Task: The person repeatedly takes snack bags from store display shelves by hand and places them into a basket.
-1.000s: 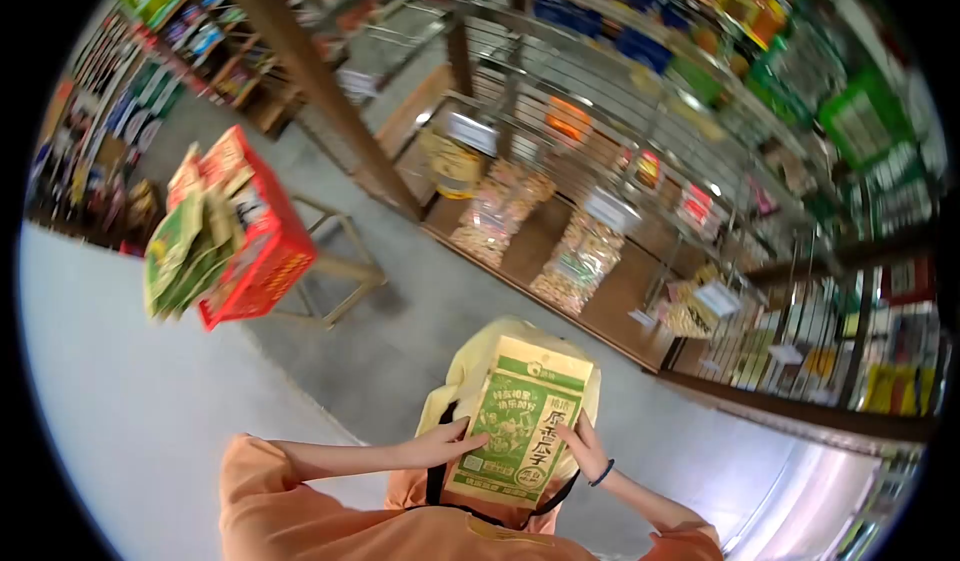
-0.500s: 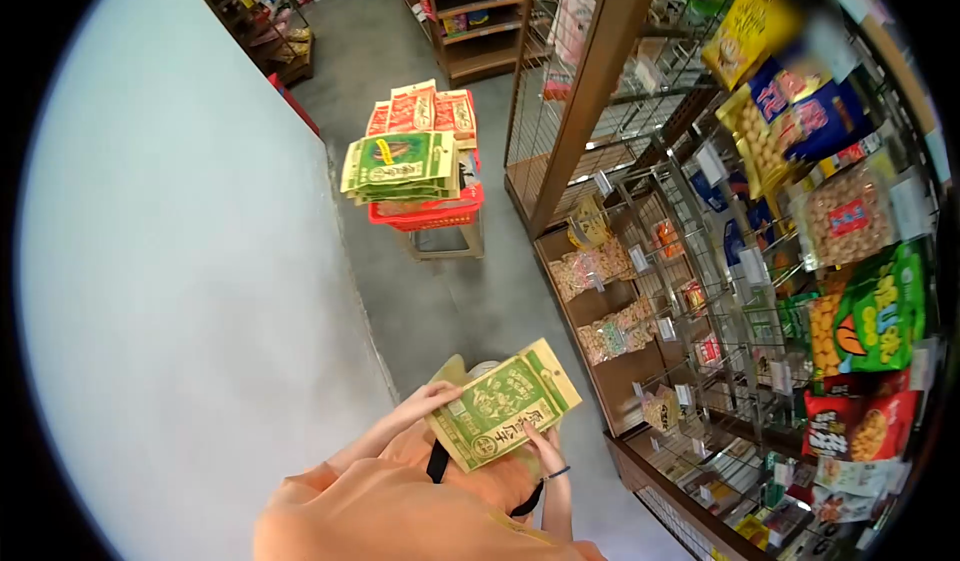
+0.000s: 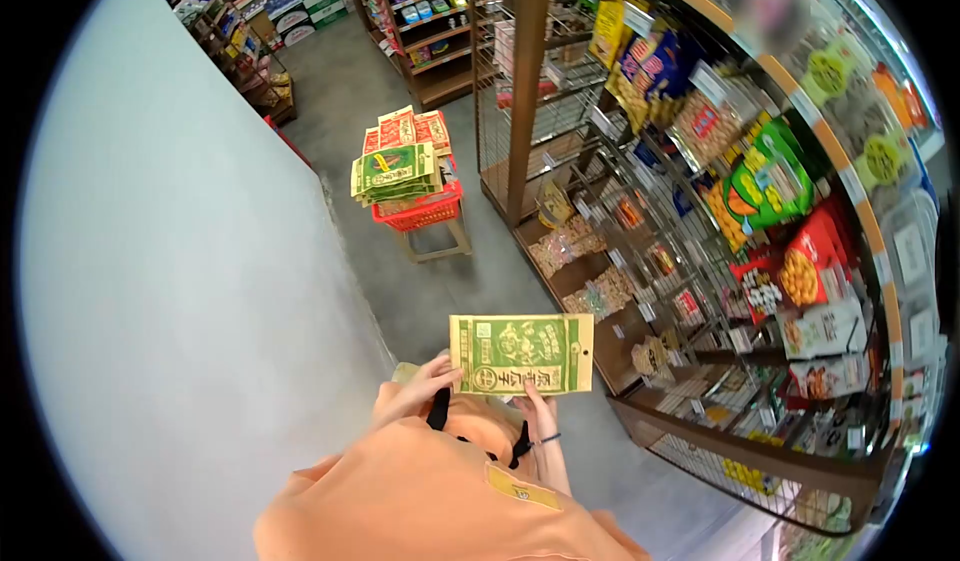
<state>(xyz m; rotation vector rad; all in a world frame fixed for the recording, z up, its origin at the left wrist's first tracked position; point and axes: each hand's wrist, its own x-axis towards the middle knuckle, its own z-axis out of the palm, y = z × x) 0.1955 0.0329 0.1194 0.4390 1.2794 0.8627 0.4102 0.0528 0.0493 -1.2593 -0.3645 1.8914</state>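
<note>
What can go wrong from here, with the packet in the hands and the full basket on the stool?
The packet might slip or tip: the left hand and right hand hold it only near its lower edge.
The green pile may slide off, as it rises above the basket and juts past its rim.
A bump to the stool could upset the basket.
</note>
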